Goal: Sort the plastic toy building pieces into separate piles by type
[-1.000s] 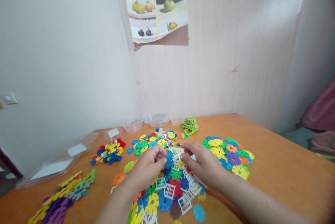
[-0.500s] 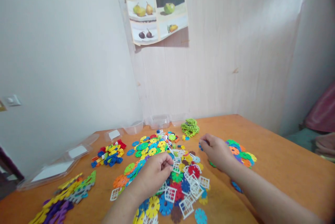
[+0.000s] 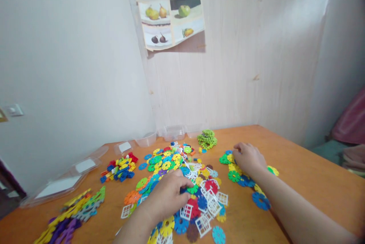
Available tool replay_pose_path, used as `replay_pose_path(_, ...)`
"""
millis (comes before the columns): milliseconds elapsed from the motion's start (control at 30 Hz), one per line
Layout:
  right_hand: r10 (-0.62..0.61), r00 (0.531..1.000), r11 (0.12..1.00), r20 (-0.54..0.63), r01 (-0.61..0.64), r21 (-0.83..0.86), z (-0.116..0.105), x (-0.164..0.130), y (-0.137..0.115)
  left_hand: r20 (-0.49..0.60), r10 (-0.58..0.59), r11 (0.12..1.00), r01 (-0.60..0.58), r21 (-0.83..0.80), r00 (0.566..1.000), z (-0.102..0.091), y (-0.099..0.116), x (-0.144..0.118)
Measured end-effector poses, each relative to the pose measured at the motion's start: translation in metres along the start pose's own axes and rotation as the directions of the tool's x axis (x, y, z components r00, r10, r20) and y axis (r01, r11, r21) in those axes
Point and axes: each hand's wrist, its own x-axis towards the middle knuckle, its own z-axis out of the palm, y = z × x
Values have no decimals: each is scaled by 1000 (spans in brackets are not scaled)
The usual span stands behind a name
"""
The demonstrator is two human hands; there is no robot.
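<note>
Head view: the left hand (image 3: 168, 194) is laid palm down on the central heap of snowflake discs (image 3: 194, 190), fingers curled over a blue and a green disc; whether one is actually pinched cannot be told. The right hand (image 3: 248, 158) is set on the right pile of discs (image 3: 236, 175), fingers bent down into it, what is gripped is hidden by the hand itself. White lattice pieces (image 3: 209, 202) are mixed into the heap just right of the left hand. A green disc cluster (image 3: 207, 139) is seen further back, near clear plastic tubs (image 3: 172, 132) against the wall. Small bricks (image 3: 119, 167) are piled to the left, well apart from both hands, and flat long pieces (image 3: 75, 209) lie at the near left of the orange table (image 3: 308, 175). A fruit picture (image 3: 172, 21) is stuck on the wall.
</note>
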Motion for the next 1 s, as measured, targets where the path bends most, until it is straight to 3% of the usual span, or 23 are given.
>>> replay_pose_path(100, -87, 993, 994, -75, 91, 62, -1, -6, -8, -25, -33, 999, 33, 7, 999, -1, 1, 0)
replay_pose_path(233, -256, 965, 952, -64, 263, 157, 0, -25, -28, -53, -47, 998, 49, 32, 997, 1, 3, 0)
replay_pose_path(367, -453, 891, 865, -2, 441, 240, 3, -52, -51, -83, -34, 996, 40, 76, 996, 7, 0, 2)
replay_pose_path(533, -605, 796, 759, 23, 567, 319, 7, -80, -69, -149, -15, 991, 34, 126, 989, 14, -7, 5)
replay_pose_path(733, -695, 716, 684, 55, 636, 357, 7, -89, -72, -150, 27, 981, 3, 193, 988, 15, -8, 7)
replay_pose_path(867, -707, 700, 673, 102, 622, 399, 10, -87, -71, -183, 45, 975, -3, 223, 982, 13, -7, 7)
replay_pose_path(1000, -687, 724, 677, 70, 601, 425, 11, -87, -70, -256, 22, 976, 35, 216, 966, 8, -7, 8)
